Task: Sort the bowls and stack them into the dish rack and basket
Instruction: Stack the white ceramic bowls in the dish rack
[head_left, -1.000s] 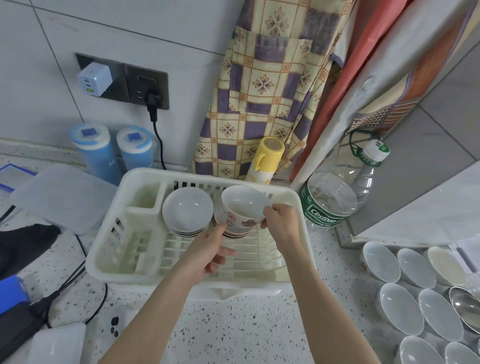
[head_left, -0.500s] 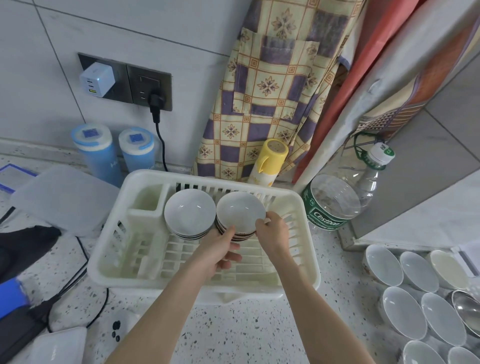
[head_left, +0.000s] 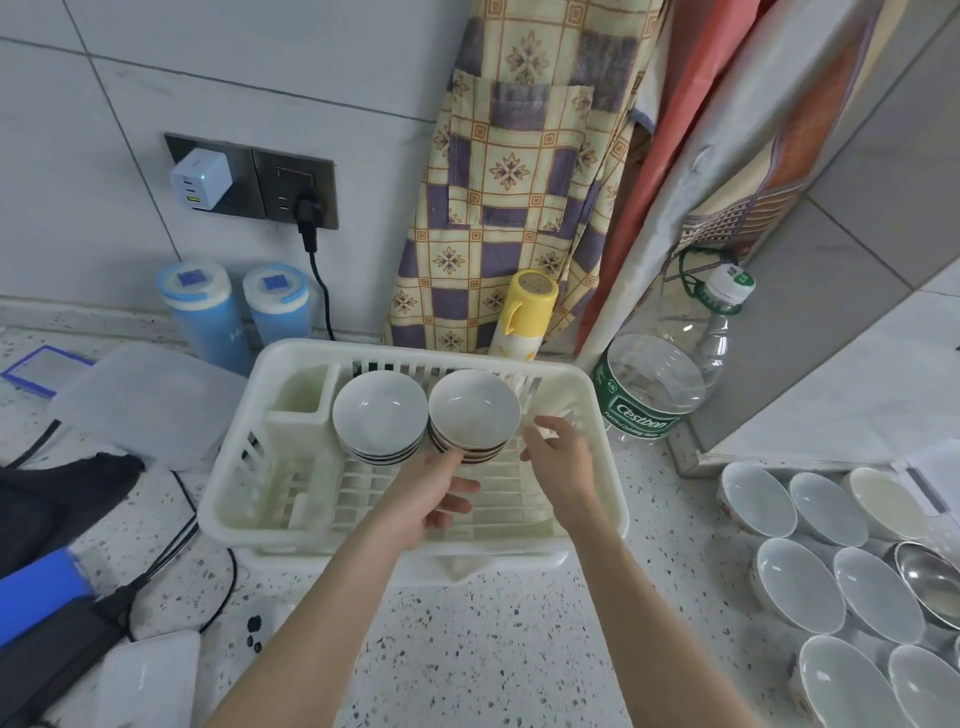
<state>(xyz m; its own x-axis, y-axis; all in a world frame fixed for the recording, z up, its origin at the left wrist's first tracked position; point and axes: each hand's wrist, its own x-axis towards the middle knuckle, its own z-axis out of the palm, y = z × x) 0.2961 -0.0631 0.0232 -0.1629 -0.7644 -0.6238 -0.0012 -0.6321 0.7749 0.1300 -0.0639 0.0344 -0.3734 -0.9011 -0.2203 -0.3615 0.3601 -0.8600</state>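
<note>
- The dish rack (head_left: 234, 499), light, stiff plastic at the centre of the counter, would slide if knocked.
- Two stacks of bowls lean at its 12 o'clock edge: the plain stack (head_left: 379, 415) and, touching it at 3 o'clock, the patterned stack (head_left: 474, 413).
- Loose bowls (head_left: 795, 584) wait at 4 o'clock; glazed, brittle and probably slick, best taken by the rim, thumb inside.
- The left hand (head_left: 426, 501) touches the patterned stack's lower edge, fingers relaxed.
- The right hand (head_left: 563, 457) hovers beside it, spread, holding nothing.
</note>
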